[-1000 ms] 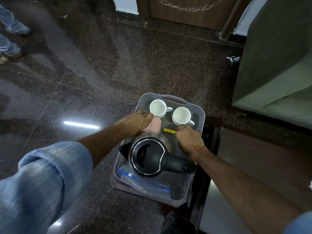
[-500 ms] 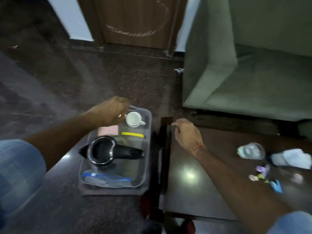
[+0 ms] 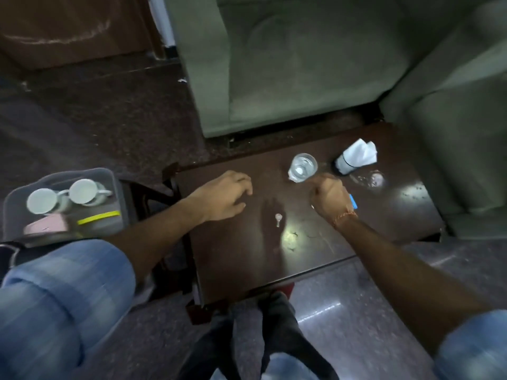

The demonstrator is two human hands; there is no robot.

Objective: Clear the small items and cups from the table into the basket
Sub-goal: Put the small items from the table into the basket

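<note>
Your left hand (image 3: 223,197) hovered over the left part of the dark table (image 3: 247,256), its fingers (image 3: 242,182) loosely curled and spread, gripping nothing. Your right hand (image 3: 330,197) was curled into a loose fist over the middle of the table; seen from behind, it did not show whether the fingers had closed on anything. A blue item (image 3: 354,201) poked out just past its right edge, but the blur hid whether you held it or it lay on the table beneath.

Between your two hands, a small key (image 3: 278,219) lay flat on the tabletop, touched by neither. Just beyond your right knuckles stood a clear glass (image 3: 303,167), upright. To its right a dark container with white tissue (image 3: 356,157) sat near the far edge, and a faint, clear object (image 3: 374,181) lay nearby, too blurred to name.

Off the table's left end sat the grey basket (image 3: 115,187). Two white cups (image 3: 41,201) already stood in it, side by side at its far end, with a pink item (image 3: 45,227) and a yellow strip (image 3: 98,218) nearer you. Your rolled denim sleeve (image 3: 65,292) covered the basket's near part.
</note>
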